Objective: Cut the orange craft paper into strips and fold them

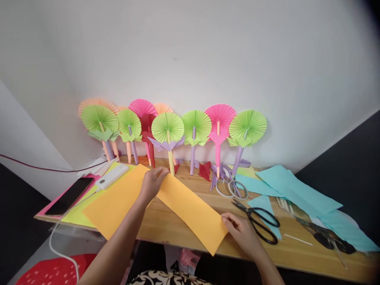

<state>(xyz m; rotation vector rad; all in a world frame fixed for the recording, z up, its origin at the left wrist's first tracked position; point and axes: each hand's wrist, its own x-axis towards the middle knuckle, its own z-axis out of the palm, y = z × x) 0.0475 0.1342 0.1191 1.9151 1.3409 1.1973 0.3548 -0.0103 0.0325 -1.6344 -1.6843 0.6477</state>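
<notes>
A long orange paper strip (191, 211) stretches slantwise between my two hands, over the front of the wooden table. My left hand (152, 183) pinches its upper left end. Its lower right corner is held by my right hand (239, 231), thumb and fingers closed on it. Under my left forearm lies another orange sheet (114, 202), on top of a yellow sheet (78, 211). Black-handled scissors (261, 223) rest just right of my right hand, their blades pointing to the upper left.
Paper fan flowers, among them a green one (168, 128), lean along the wall. Tape rolls (233, 189), turquoise sheets (299, 190) and a second pair of scissors (329, 237) lie on the right. A phone (70, 196) and a white power bank (113, 177) with a cable occupy the left.
</notes>
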